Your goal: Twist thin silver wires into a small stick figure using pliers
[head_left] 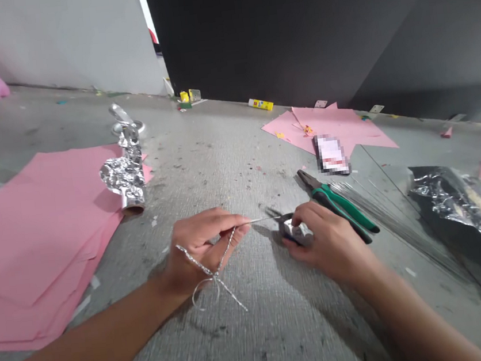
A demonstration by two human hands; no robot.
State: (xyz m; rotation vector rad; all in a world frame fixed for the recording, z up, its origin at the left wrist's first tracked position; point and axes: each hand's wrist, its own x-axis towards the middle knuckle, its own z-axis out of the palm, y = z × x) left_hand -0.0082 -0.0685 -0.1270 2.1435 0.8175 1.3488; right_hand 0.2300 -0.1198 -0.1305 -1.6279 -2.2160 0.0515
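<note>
Gripping wire: left hand (200, 249) pinches a twisted silver wire (212, 272), fingers closed narrow, its looped end hanging below the wrist.
Holding foil: right hand (330, 245) curls around a small foil lump (295, 232), fingers closed on it; a small dark metal part (280, 218) beside it is partly hidden.
Between hands: the wire's thin straight end (264, 219) reaches the foil lump.
Beside right hand: green-handled pliers (339, 207) lie just off the knuckles, next to a spread of thin steel rods (387, 224).
Left edge: a stack of pink paper (35, 244) lies near the left forearm, a crumpled foil roll (129, 176) on it.
Right edge: a black bag with foil (453, 220) lies past the rods.
Open room: bare grey floor (259, 340) spreads below and between the forearms.
</note>
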